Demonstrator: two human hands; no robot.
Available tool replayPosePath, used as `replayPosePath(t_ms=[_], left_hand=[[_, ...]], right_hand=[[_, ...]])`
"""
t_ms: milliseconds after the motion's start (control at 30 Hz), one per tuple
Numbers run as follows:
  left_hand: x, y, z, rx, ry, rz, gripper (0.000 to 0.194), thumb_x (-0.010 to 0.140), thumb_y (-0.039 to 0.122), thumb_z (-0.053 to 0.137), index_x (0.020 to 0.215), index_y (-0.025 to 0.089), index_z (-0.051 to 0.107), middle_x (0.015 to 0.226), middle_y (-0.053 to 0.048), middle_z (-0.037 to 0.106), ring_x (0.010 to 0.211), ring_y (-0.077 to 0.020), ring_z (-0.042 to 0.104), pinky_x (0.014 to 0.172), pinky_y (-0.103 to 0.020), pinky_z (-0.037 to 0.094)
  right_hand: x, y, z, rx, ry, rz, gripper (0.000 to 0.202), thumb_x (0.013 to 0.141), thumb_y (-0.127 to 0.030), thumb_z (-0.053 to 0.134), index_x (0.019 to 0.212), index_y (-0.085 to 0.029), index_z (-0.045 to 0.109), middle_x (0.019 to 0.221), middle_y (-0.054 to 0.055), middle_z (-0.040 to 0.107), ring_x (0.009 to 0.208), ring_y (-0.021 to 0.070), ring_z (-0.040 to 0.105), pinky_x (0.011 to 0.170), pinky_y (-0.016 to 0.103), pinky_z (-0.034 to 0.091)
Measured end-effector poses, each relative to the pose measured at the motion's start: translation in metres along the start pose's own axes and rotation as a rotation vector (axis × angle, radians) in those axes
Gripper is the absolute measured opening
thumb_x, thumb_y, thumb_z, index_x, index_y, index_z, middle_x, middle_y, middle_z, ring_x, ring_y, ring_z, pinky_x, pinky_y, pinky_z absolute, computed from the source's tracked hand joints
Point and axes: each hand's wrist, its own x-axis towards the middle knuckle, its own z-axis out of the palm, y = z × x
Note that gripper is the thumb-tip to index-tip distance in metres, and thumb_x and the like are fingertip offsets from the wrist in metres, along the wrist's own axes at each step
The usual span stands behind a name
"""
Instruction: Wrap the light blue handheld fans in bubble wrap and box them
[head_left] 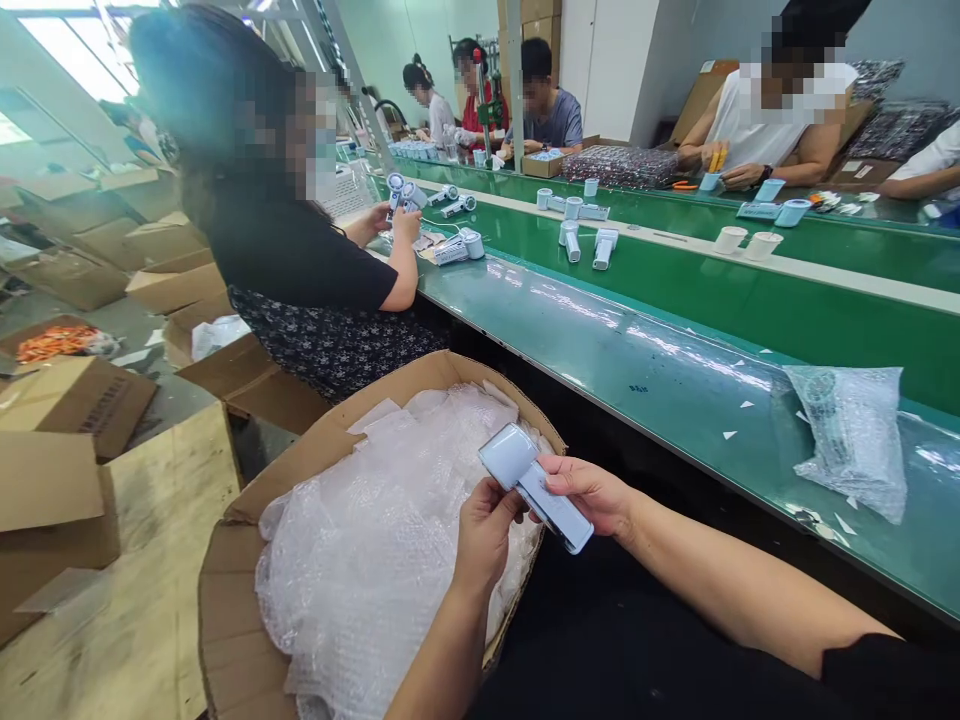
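Note:
A pale blue handheld fan [556, 506] is tilted in front of me, its round head up to the left and its handle slanting down to the right. My left hand [484, 527] grips it from below, near where head and handle meet. Along the handle's upper side, the thumb and fingers of my right hand [589, 490] are closed on it. Part of the fingers of both hands is hidden behind the fan. Just beneath and left of my hands, a large cardboard box [238, 585] is filled with clear bubble-wrap bags [375, 545].
A bubble-wrap bag [855, 440] lies on the near ledge [600, 345] of the green conveyor [675, 270]. More fan parts [604, 248] stand on the belt. A co-worker [277, 220] at my left holds fans. Other people sit across; cartons [75, 405] crowd the floor.

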Motion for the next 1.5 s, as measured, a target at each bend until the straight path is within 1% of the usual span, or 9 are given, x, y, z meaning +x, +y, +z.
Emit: replayPosePath(t_ms=[167, 267, 500, 600, 733, 933, 1033, 1233, 1500], left_hand=[[0.004, 0.008, 0.013, 0.259, 0.08, 0.084, 0.03, 0.064, 0.027, 0.075, 0.09, 0.015, 0.064, 0.083, -0.003, 0.068, 0.076, -0.0167, 0.061, 0.068, -0.027, 0.047], [0.004, 0.017, 0.013, 0.394, 0.174, 0.152, 0.015, 0.072, 0.028, 0.066, 0.08, 0.015, 0.066, 0.07, 0.0, 0.065, 0.064, -0.013, 0.056, 0.06, -0.024, 0.045], [0.021, 0.037, -0.001, 0.202, 0.316, 0.176, 0.025, 0.07, 0.039, 0.068, 0.071, 0.015, 0.063, 0.063, 0.001, 0.058, 0.054, -0.0091, 0.047, 0.046, -0.02, 0.036], [0.022, 0.043, 0.006, 0.336, 0.317, 0.282, 0.023, 0.075, 0.038, 0.066, 0.075, 0.015, 0.064, 0.067, 0.0, 0.06, 0.061, -0.0109, 0.053, 0.054, -0.021, 0.043], [0.018, 0.045, 0.012, 0.665, 0.186, 0.614, 0.013, 0.083, 0.029, 0.06, 0.082, 0.018, 0.065, 0.074, -0.001, 0.064, 0.068, -0.0124, 0.057, 0.066, -0.025, 0.046], [0.02, 0.051, 0.018, 0.843, 0.002, 0.82, 0.007, 0.087, 0.022, 0.054, 0.086, 0.018, 0.061, 0.076, -0.001, 0.063, 0.069, -0.0131, 0.058, 0.065, -0.025, 0.048], [0.019, 0.056, 0.023, 0.882, -0.039, 0.911, 0.006, 0.086, 0.016, 0.053, 0.089, 0.018, 0.058, 0.077, -0.002, 0.061, 0.07, -0.0137, 0.058, 0.066, -0.026, 0.049], [0.01, 0.053, 0.011, 1.207, -0.351, 1.187, 0.022, 0.084, 0.006, 0.05, 0.101, 0.017, 0.058, 0.081, -0.008, 0.062, 0.077, -0.0189, 0.059, 0.07, -0.032, 0.05], [0.017, 0.017, 0.033, 1.259, 0.081, 0.947, 0.01, 0.083, 0.01, 0.049, 0.081, 0.018, 0.054, 0.069, -0.002, 0.057, 0.064, -0.016, 0.056, 0.059, -0.027, 0.045]], right_hand=[[-0.004, -0.001, -0.004, 0.043, -0.031, -0.008, 0.043, 0.066, -0.032, 0.081, 0.097, -0.01, 0.061, 0.084, 0.006, 0.068, 0.07, 0.0148, 0.066, 0.072, 0.028, 0.053], [-0.005, -0.003, -0.008, 0.008, 0.004, -0.036, 0.043, 0.066, -0.032, 0.08, 0.098, -0.01, 0.062, 0.082, 0.006, 0.067, 0.07, 0.0154, 0.066, 0.07, 0.028, 0.052], [-0.02, -0.019, -0.014, -0.333, 0.163, -0.118, 0.048, 0.059, -0.019, 0.082, 0.105, -0.014, 0.066, 0.088, 0.002, 0.066, 0.077, 0.0111, 0.061, 0.072, 0.022, 0.046], [-0.026, -0.021, -0.007, -0.464, 0.212, -0.085, 0.061, 0.058, -0.014, 0.08, 0.115, -0.018, 0.059, 0.097, 0.001, 0.062, 0.082, 0.0118, 0.059, 0.073, 0.024, 0.046], [-0.032, -0.026, 0.002, -0.642, 0.301, -0.089, 0.084, 0.061, -0.013, 0.076, 0.136, -0.025, 0.04, 0.106, 0.001, 0.055, 0.084, 0.0122, 0.057, 0.074, 0.026, 0.045], [-0.042, -0.034, 0.014, -0.975, 0.362, 0.012, 0.068, 0.064, -0.012, 0.069, 0.129, -0.025, 0.052, 0.093, -0.001, 0.059, 0.07, 0.0098, 0.049, 0.063, 0.023, 0.04], [-0.044, -0.033, 0.017, -0.88, 0.438, 0.025, 0.07, 0.058, -0.011, 0.072, 0.124, -0.023, 0.054, 0.095, 0.0, 0.059, 0.068, 0.0096, 0.05, 0.058, 0.022, 0.041], [-0.052, -0.029, 0.013, -0.574, 0.525, -0.079, 0.048, 0.056, -0.012, 0.071, 0.102, -0.018, 0.059, 0.096, 0.001, 0.06, 0.069, 0.011, 0.054, 0.064, 0.026, 0.046], [-0.043, 0.001, 0.009, -0.642, 0.824, -0.164, 0.046, 0.057, -0.011, 0.069, 0.098, -0.023, 0.051, 0.087, -0.003, 0.055, 0.065, 0.0101, 0.051, 0.06, 0.026, 0.043]])
